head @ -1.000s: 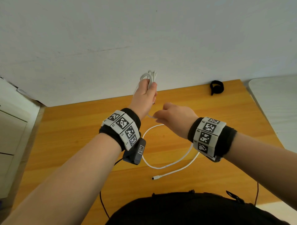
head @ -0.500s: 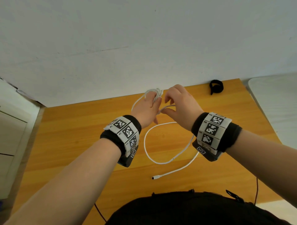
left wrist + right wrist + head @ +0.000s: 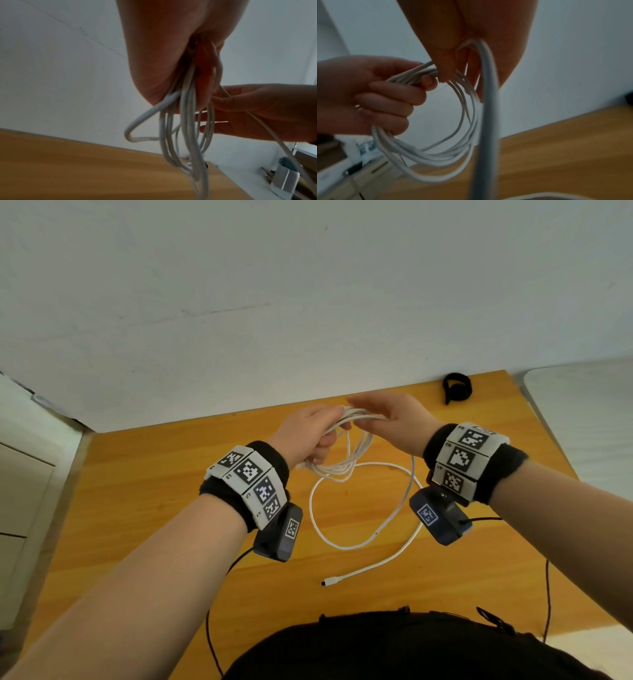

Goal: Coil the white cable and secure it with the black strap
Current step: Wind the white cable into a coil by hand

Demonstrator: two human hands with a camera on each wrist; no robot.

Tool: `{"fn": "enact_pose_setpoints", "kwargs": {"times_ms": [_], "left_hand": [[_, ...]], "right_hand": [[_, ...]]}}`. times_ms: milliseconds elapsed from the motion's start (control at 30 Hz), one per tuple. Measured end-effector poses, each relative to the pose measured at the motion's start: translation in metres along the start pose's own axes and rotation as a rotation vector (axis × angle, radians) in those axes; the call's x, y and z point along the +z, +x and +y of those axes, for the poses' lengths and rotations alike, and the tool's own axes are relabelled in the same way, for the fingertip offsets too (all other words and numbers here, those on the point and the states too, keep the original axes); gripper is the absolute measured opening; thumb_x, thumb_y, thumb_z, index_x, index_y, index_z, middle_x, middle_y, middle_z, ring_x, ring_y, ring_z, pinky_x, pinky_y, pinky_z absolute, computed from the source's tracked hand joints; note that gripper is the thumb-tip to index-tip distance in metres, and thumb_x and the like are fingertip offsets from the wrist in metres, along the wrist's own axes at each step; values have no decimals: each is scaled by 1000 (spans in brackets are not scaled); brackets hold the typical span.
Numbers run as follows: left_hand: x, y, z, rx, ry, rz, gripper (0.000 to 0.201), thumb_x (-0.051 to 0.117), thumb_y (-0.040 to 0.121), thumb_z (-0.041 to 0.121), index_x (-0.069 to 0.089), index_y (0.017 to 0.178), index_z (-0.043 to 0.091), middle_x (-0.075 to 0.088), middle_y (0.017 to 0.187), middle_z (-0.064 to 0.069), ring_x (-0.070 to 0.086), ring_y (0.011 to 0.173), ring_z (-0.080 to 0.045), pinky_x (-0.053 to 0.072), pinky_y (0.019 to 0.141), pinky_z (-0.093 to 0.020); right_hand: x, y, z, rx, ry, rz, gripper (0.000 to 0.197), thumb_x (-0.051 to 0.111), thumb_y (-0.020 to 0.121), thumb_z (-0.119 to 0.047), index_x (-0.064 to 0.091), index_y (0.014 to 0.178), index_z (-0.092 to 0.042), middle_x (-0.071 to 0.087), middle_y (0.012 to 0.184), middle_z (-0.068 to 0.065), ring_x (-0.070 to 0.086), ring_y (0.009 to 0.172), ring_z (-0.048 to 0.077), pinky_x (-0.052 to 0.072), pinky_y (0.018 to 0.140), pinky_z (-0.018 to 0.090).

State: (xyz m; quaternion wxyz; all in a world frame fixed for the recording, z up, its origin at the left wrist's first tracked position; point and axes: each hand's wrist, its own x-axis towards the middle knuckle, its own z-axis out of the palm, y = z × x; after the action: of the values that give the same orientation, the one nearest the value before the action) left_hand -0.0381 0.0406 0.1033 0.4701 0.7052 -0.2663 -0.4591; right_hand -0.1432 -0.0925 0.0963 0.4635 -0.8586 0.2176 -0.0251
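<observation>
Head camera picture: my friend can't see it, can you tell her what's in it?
Two hands meet above a wooden table: the left hand grips a bundle of white cable loops, and the right hand lays on another loop. The rest of the cable lies on the table, and a black strap sits by the wall.

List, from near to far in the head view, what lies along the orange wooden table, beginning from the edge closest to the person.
White cable's loose plug end → large slack loop of white cable lying on the orange wooden table → left hand gripping the white coiled bundle → black strap by the wall.
</observation>
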Motion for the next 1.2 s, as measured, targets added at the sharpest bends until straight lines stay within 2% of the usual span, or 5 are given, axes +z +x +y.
{"fn": "enact_pose_setpoints", "kwargs": {"times_ms": [367, 600, 733, 867, 1200], "left_hand": [[-3, -5, 19, 9, -246, 12, 20, 53, 94, 23, 56, 88, 5, 31, 44, 10, 23, 33, -4, 21, 41, -19], [0, -1, 15, 10, -58, 9, 9, 60, 90, 14, 52, 87, 12, 34, 56, 3, 30, 42, -8, 29, 45, -22], [6, 0, 9, -45, -11, -13, 20, 50, 96, 28, 55, 85, 12, 34, 59, 3, 29, 45, -9, 31, 50, -23], [6, 2, 2, -59, 72, 13, 27, 43, 98, 34, 53, 85, 12, 37, 59, 3, 32, 43, -9, 33, 50, -24], [4, 0, -4, -10, -21, 147, 25, 50, 95, 34, 57, 82, 15, 33, 59, 2, 32, 44, -9, 35, 47, -22]], "right_hand": [[-8, 3, 0, 202, 560, -158, 20, 58, 90, -12, 57, 107, -2, 65, 81, 12, 63, 86, 31, 50, 91, 44], [-13, 4, 3, 292, 806, -61, 9, 58, 89, -5, 51, 85, -9, 43, 56, 1, 43, 39, 10, 56, 65, 35], [-14, 6, 0, 289, 821, -17, 6, 59, 87, -3, 54, 85, -7, 37, 60, 1, 30, 39, 8, 37, 39, 21], [-15, 5, 1, 272, 786, -155, 29, 56, 90, -8, 56, 113, 10, 39, 47, -3, 30, 35, 7, 38, 41, 20], [-11, 2, -6, 234, 768, -138, 31, 50, 94, -32, 60, 89, -4, 32, 41, -9, 30, 35, 7, 40, 45, 21]]}}
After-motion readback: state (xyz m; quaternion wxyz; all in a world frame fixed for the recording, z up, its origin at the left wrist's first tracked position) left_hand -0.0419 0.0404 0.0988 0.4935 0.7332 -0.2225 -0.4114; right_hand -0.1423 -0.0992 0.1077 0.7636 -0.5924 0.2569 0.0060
